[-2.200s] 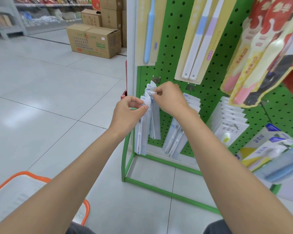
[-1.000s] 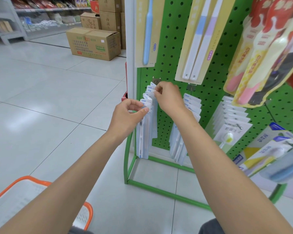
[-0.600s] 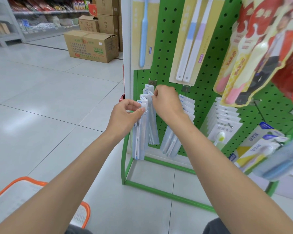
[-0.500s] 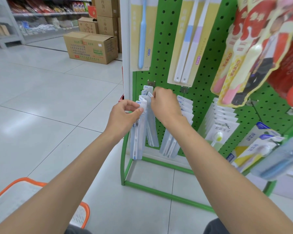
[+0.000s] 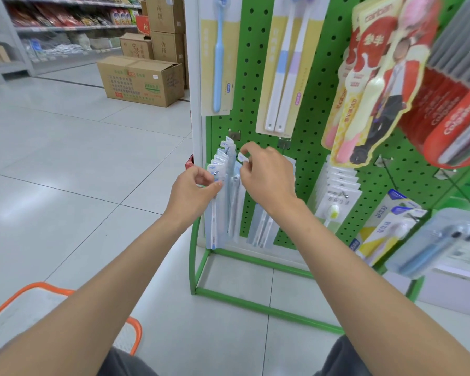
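Green pegboard rack [image 5: 318,109] was noted standing on the tiled floor, with an orange basket [image 5: 25,293] low to the left. A row of toothbrush packs [image 5: 219,169] was hung at the rack's left edge. The front of that row was gripped by the left hand [image 5: 193,191], fingers curled. One pack [image 5: 235,202] was pinched at its top tab by the right hand [image 5: 266,177], just right of the row and apparently off the hook [image 5: 215,172]. Risk judged: neighbouring packs could be dragged off the hook's end if the left grip were loosened, or the tab torn if snagged.
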{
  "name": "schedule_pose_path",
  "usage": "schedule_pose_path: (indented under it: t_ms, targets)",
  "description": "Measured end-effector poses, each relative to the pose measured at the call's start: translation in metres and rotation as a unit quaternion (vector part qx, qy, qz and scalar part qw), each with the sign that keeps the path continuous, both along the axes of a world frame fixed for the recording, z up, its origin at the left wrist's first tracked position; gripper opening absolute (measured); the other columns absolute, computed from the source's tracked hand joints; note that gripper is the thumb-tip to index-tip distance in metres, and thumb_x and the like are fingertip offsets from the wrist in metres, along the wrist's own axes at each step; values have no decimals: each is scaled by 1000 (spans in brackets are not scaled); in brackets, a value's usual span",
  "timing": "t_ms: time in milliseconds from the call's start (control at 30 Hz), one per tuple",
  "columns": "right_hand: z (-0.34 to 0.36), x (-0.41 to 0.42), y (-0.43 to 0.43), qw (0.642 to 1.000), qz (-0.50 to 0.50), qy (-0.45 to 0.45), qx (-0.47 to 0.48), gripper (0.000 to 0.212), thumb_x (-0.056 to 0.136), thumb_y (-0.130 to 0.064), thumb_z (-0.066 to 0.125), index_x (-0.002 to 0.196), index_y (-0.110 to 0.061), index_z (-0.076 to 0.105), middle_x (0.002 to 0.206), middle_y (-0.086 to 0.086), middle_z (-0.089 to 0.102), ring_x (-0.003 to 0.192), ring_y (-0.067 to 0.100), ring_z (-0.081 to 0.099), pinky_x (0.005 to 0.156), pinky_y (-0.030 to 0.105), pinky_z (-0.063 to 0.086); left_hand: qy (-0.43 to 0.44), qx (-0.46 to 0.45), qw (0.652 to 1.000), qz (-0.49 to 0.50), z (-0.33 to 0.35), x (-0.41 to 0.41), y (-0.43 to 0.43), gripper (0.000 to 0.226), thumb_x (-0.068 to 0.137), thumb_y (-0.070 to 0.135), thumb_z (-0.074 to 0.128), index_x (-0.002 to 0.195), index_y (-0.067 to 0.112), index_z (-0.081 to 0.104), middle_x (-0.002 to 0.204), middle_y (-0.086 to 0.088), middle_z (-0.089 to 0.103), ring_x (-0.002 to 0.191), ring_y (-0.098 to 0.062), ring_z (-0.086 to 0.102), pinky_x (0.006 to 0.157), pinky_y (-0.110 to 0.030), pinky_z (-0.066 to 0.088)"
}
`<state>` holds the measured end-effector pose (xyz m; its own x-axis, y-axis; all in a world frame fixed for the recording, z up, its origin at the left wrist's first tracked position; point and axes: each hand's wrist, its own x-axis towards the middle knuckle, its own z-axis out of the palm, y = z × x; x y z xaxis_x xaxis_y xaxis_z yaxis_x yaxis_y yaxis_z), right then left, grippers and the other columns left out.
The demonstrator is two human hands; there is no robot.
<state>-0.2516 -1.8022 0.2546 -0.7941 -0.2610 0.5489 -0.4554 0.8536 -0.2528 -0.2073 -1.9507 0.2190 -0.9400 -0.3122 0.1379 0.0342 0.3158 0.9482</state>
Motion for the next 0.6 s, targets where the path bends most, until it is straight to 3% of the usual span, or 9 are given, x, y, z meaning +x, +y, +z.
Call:
schedule_pose_path:
  t_ms: [133, 233, 333, 433, 600]
  targets:
    - [-1, 17, 17, 999, 15, -38, -35, 32, 97, -17, 49, 127, -21, 60, 94, -3, 70, 92, 18, 56, 75, 35, 49, -23, 8, 999, -43, -2, 11, 6, 15, 91, 20, 68, 104, 13, 64, 96, -2, 66, 72, -14, 65, 72, -30, 55]
    - [-1, 28, 27, 987, 59, -95, -113, 24, 97, -17, 53, 117, -19, 66, 85, -9, 66, 73, 10, 56, 71, 30, 49, -27, 10, 996, -87, 2, 21, 14, 28, 90, 25, 70, 116, 17, 63, 104, 1, 67, 73, -11, 66, 65, -21, 52]
    - [1, 39, 35, 963, 97, -151, -202, 17, 96, -13, 56, 107, -18, 67, 83, -2, 66, 76, 14, 61, 70, 26, 50, -29, -3, 990, -139, 5, 31, 22, 23, 90, 27, 69, 112, 31, 62, 102, 12, 66, 70, -5, 65, 62, -17, 50]
    - [-2, 48, 42, 944, 112, -185, -250, 16, 96, -12, 56, 99, -25, 64, 80, 1, 65, 77, 23, 65, 69, 32, 54, -35, -13, 986, -162, 2, 36, 30, 24, 89, 23, 72, 112, 23, 67, 98, 3, 71, 63, 1, 63, 58, -13, 48]
    - [-10, 55, 58, 931, 93, -213, -281, 8, 88, -30, 69, 86, -23, 65, 80, 1, 67, 77, 25, 65, 73, 38, 54, -22, -40, 987, -157, -4, 40, 40, 20, 80, 24, 81, 95, 19, 70, 91, -1, 74, 75, -11, 66, 73, -29, 55]
